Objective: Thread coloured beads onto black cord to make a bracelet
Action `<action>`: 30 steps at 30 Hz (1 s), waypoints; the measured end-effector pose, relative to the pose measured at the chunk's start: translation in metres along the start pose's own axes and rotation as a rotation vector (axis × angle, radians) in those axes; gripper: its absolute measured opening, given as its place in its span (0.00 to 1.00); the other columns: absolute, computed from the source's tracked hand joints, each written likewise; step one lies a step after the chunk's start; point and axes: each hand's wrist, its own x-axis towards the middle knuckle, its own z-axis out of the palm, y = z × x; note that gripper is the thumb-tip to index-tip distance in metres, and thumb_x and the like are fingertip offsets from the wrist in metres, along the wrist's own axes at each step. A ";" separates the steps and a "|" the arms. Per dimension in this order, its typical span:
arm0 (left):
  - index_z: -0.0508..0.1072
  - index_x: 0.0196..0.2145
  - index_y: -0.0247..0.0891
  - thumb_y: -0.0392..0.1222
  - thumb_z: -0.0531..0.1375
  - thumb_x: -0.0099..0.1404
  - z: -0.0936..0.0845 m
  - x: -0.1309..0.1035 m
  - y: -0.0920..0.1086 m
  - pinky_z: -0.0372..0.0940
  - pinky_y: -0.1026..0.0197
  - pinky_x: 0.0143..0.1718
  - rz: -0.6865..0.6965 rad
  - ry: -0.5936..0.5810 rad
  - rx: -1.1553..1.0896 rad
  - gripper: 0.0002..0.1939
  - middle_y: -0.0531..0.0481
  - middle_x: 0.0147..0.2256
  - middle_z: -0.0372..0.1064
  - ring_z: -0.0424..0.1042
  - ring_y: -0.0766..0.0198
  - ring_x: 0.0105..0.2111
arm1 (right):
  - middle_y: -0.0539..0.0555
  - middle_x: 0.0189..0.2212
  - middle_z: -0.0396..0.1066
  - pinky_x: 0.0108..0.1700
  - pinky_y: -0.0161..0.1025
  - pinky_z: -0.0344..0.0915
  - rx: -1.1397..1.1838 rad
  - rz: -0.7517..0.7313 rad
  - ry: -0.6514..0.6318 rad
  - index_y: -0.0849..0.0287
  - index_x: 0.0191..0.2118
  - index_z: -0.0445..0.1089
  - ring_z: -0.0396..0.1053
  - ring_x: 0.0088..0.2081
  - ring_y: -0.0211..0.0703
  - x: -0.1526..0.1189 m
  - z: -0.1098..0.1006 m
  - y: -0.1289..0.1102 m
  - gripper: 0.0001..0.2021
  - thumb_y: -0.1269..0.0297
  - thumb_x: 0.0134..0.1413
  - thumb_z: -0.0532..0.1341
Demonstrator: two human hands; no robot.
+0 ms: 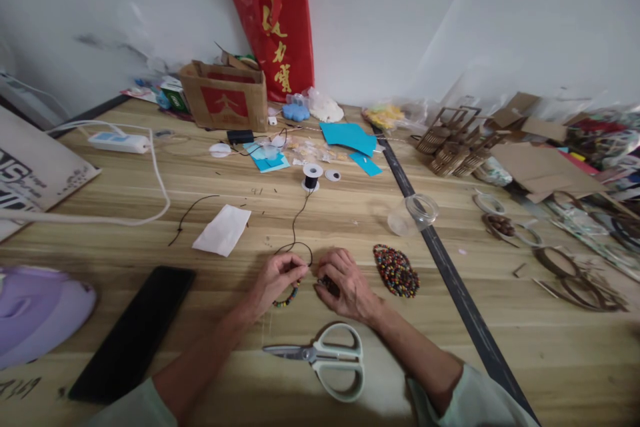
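My left hand [283,277] is closed in a pinch on a string of small multicoloured beads [287,300], which hangs in a curve below the fingers. Black cord [296,220] loops from a spool [311,177] down to these fingertips. Just to the right, my right hand [345,283] rests low with its fingers curled; something dark shows under them, too hidden to name. A coiled heap of multicoloured bead strands [396,271] lies right of that hand. Scissors [325,357] with pale green handles lie below both hands, blades pointing left.
Left of my hands are a white paper piece [223,230], a black phone-like slab [133,333] and a purple iron-like object [43,313]. A clear jar [413,215] stands right of centre. Farther back are blue sheets [349,138], a cardboard box [225,97] and a red bag [277,33].
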 end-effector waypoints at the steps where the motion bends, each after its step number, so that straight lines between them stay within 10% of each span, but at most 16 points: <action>1: 0.70 0.24 0.34 0.48 0.65 0.49 0.000 0.000 0.000 0.61 0.67 0.25 0.000 0.000 -0.003 0.13 0.55 0.22 0.63 0.61 0.70 0.23 | 0.57 0.38 0.67 0.46 0.48 0.60 0.000 -0.003 0.002 0.58 0.36 0.64 0.61 0.42 0.49 0.000 0.000 0.000 0.05 0.70 0.51 0.60; 30: 0.72 0.23 0.35 0.40 0.60 0.54 0.004 -0.001 -0.009 0.58 0.67 0.27 0.178 -0.020 0.292 0.06 0.53 0.21 0.65 0.63 0.68 0.24 | 0.53 0.30 0.68 0.40 0.42 0.63 0.185 -0.016 0.177 0.57 0.36 0.67 0.65 0.34 0.42 0.000 -0.001 0.004 0.02 0.67 0.60 0.57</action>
